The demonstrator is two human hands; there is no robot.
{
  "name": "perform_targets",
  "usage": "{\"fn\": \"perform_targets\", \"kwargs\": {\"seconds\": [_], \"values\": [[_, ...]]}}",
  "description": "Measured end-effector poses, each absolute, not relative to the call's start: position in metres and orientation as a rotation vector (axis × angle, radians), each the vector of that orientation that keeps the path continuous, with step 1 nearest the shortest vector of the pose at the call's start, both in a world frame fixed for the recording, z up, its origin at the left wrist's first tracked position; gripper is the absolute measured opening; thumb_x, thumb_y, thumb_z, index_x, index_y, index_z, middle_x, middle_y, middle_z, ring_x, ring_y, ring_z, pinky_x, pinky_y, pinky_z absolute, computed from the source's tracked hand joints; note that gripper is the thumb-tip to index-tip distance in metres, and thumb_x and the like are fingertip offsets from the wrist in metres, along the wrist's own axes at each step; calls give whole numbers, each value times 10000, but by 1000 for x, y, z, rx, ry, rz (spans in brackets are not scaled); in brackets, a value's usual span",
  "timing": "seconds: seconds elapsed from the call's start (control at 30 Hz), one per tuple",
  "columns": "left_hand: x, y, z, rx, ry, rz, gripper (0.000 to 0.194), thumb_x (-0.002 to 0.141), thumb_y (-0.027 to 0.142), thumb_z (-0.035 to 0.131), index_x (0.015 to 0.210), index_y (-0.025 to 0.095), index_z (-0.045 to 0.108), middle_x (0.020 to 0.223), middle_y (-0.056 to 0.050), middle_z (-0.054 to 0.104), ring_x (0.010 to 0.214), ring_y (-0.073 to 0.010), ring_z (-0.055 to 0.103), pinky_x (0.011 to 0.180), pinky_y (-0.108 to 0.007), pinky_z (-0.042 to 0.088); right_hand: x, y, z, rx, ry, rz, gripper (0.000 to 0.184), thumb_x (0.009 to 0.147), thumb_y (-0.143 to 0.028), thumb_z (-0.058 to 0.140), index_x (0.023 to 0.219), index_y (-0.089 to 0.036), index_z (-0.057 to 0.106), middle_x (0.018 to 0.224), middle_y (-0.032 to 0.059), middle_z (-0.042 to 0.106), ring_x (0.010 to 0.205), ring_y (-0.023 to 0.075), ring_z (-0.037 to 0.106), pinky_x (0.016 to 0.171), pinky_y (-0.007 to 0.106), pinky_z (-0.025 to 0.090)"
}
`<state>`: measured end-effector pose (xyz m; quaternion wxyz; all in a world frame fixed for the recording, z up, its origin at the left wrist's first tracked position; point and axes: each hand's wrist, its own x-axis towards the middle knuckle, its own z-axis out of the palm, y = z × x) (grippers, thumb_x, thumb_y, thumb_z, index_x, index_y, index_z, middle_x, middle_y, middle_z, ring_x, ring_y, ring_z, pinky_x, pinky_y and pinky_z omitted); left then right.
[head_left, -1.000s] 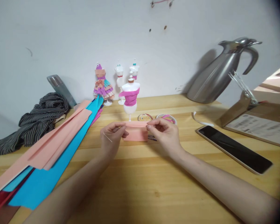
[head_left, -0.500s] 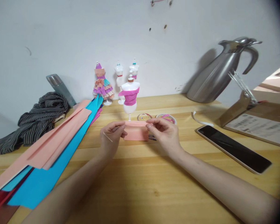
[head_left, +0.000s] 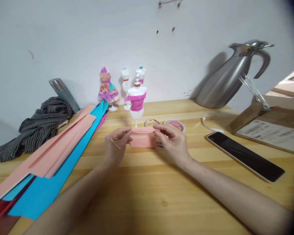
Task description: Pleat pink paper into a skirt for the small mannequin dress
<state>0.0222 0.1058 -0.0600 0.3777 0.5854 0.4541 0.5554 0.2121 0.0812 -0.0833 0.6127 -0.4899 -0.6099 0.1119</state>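
From my remote seat I'm watching the left hand (head_left: 117, 143), thumb and forefinger pinched tight on one end of the salmon-pink paper (head_left: 143, 142), the other fingers curling in underneath. A thin pale strip (head_left: 116, 144) lies across the back of that hand. And the right hand (head_left: 173, 142) matches it, thumb against forefinger, narrow grip, on the paper's opposite end! So the paper spans the gap between the hands, dead centre of my clock: matte, a narrow folded band along the top, a flat rectangular panel below. One piece or two, I can't tell.

At twelve o'clock, just behind it, a glossy white dress form (head_left: 136, 113) stands upright, crinkled magenta wrap round its chest, brown band at the neck. Swing to eleven: a dress form in a tiered, ruffled dress (head_left: 109, 89) of peach, purple and turquoise. Over at nine, long peach paper sheets (head_left: 61, 143) overlap smooth blue ones (head_left: 63, 184). At two o'clock, a curvy brushed-metal jug (head_left: 220, 78); nearer three, a flat, dark-glass phone (head_left: 245, 156), all on pale, streaky wood (head_left: 161, 192).
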Motion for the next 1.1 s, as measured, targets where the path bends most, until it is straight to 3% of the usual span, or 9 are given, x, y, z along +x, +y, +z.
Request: {"fn": "perform_targets", "kwargs": {"seconds": [0.77, 1.1], "values": [[24, 101, -63, 1523, 1165, 1497, 100, 736, 195, 644, 765, 181, 739, 560, 13, 662, 530, -116, 617, 543, -221, 505, 214, 82, -83, -1158, -1442, 263, 88, 847, -231, 598, 839, -197, 679, 792, 25, 681, 702, 160, 605, 663, 306, 479], [24, 105, -66, 1453, 1192, 1423, 107, 728, 238, 667, 784, 159, 711, 536, -1, 675, 495, -129, 630, 530, -232, 510, 214, 85, -87, -1231, -1336, 421, 101, 800, -279, 639, 773, -182, 644, 732, 24, 673, 654, 167, 613, 633, 307, 478]]}}
